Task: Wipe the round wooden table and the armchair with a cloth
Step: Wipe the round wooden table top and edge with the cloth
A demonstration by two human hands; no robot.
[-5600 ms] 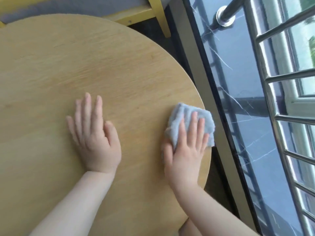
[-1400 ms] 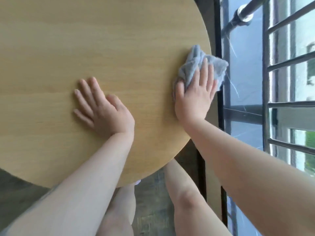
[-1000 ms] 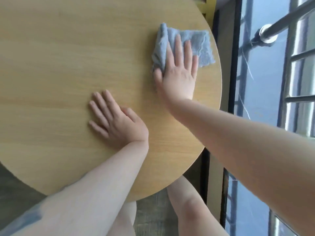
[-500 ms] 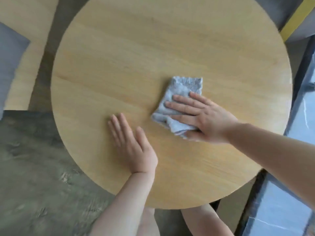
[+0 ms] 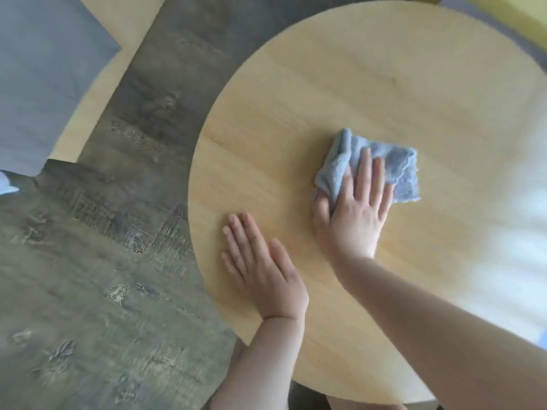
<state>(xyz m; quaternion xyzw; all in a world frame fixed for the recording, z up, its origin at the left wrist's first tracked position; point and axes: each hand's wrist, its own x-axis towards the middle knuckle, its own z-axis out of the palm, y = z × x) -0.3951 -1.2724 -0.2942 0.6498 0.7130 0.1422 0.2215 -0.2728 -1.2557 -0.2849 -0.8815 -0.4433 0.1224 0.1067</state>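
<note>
The round light-wood table (image 5: 384, 93) fills the right of the head view. A folded light-blue cloth (image 5: 396, 170) lies near the middle of the tabletop. My right hand (image 5: 355, 214) presses it down with straight fingers spread over its near half. My left hand (image 5: 263, 270) rests flat on the bare wood near the table's left edge, holding nothing. An armchair with a wooden frame and a grey cushion (image 5: 38, 69) shows at the top left.
Dark wood-grain floor (image 5: 97, 247) lies between the table and the armchair. A yellow chair part with grey padding (image 5: 509, 16) sits beyond the table at the top right. My bare knees show under the table's near edge.
My right hand has slid the cloth across the tabletop and turned, so its fingers point away from me instead of leftward. The view swung left. My left hand stays flat on the table.
</note>
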